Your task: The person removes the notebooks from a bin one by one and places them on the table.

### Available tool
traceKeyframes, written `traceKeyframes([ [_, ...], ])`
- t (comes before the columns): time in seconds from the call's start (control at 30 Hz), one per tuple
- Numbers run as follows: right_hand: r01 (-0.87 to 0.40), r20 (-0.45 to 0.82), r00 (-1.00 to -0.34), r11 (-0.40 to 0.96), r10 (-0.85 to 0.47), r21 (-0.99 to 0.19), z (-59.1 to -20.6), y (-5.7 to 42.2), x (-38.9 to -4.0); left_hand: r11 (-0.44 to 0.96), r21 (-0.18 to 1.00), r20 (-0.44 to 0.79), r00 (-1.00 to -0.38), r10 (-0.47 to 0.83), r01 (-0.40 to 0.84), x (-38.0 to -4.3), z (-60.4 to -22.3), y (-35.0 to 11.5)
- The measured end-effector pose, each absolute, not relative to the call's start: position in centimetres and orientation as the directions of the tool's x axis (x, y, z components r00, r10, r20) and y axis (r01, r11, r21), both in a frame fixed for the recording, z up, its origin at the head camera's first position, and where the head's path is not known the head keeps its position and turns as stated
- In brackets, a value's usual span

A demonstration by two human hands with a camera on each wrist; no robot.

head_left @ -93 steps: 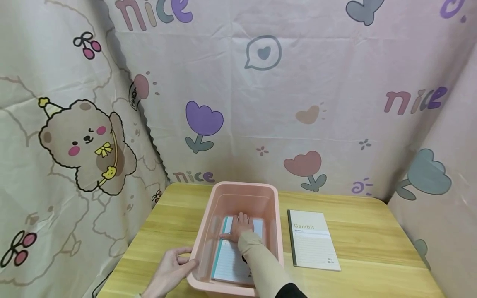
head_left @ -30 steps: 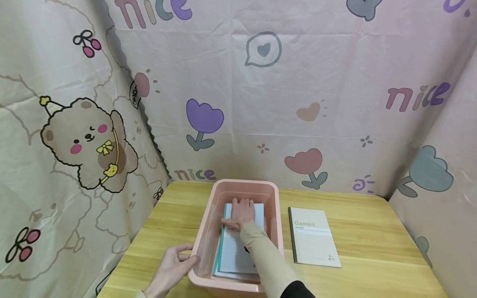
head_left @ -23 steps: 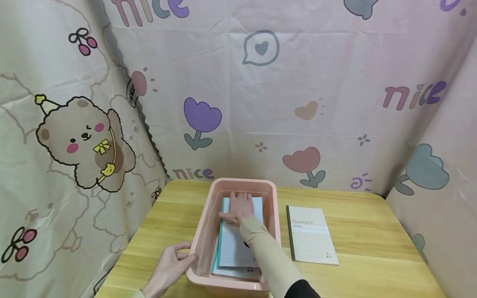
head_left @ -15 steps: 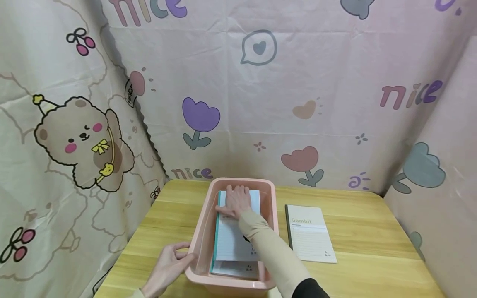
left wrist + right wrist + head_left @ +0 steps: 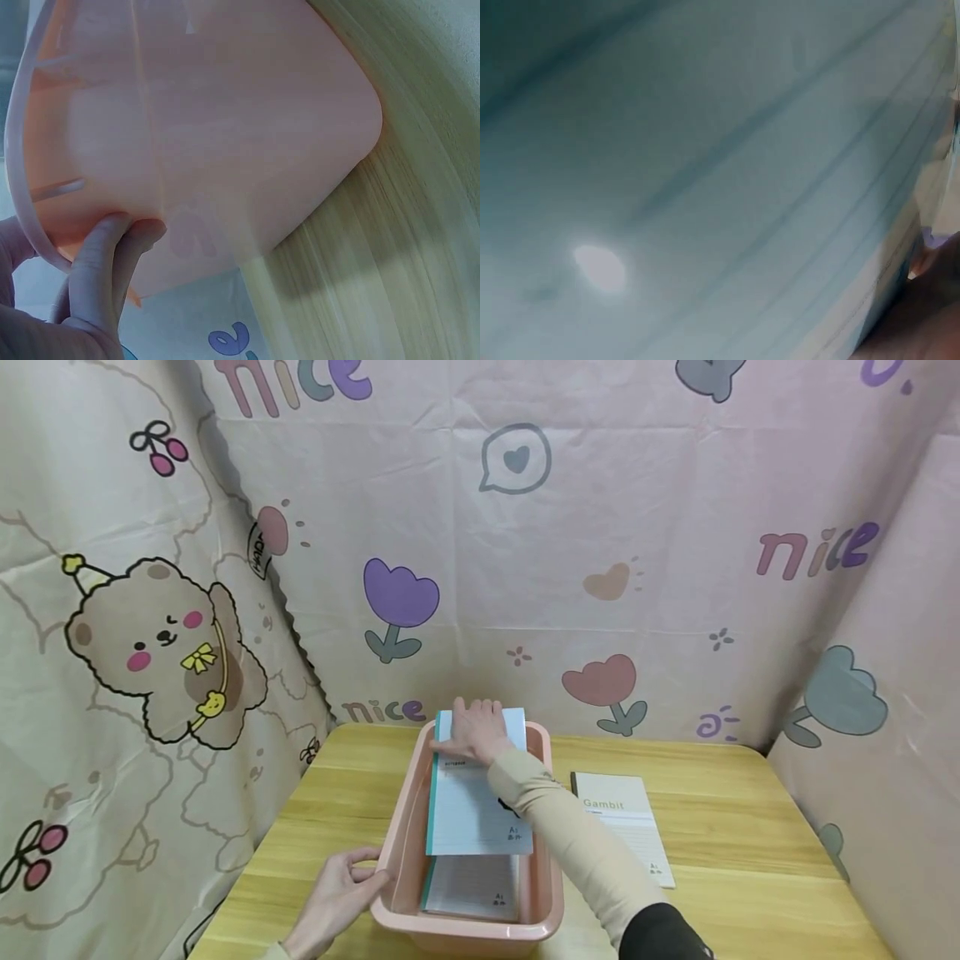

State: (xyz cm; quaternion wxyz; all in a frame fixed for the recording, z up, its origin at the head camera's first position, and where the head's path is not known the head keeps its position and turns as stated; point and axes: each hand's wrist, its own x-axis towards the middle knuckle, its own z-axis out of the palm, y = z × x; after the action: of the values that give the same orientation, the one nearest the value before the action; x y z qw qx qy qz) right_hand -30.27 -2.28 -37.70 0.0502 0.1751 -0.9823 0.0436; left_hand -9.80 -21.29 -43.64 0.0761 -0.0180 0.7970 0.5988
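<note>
A light blue notebook with a teal spine is lifted to the level of the pink plastic bin's rim. My right hand grips it near its far end, thumb at the spine side and fingers reaching the far edge. In the right wrist view, the lined notebook cover fills most of the picture. Another teal-spined notebook lies inside the bin, partly hidden under the raised one. At the bin's near left corner, my left hand pinches the rim; the left wrist view shows its fingers against the outer wall.
To the right of the bin, a white notebook marked Gambit, with a dark spine, lies on the wooden table; the right sleeve covers part of it. A printed cloth hangs behind the table and along both sides.
My right hand has raised the light blue notebook off the other one, up and toward the far end of the bin. The left hand stays at the rim.
</note>
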Motion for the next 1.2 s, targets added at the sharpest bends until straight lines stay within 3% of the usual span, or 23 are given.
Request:
traceKeyframes([
  [0.3,-0.384,0.147,-0.918,0.919,-0.369,-0.091,-32.2,0.1,-30.5,0.274,0.955,-0.137,-0.987,0.080,-0.110,-9.8,-43.7,-21.4],
  [0.5,-0.419,0.190,-0.898,0.904,-0.397,-0.089,-30.7,2.9,-30.2,0.279,0.953,-0.143,-0.986,0.083,-0.115,-9.7,-43.4,-21.4],
  [0.87,-0.431,0.268,-0.879,0.898,-0.394,-0.094,-31.5,11.9,-29.6,0.284,0.949,-0.162,-0.985,0.067,-0.136,-9.7,-43.4,-21.5],
  [1.2,-0.395,0.315,-0.879,0.916,-0.356,-0.065,-35.3,21.6,-28.8,0.273,0.955,-0.152,-0.983,0.101,-0.120,-10.0,-43.5,-21.8],
])
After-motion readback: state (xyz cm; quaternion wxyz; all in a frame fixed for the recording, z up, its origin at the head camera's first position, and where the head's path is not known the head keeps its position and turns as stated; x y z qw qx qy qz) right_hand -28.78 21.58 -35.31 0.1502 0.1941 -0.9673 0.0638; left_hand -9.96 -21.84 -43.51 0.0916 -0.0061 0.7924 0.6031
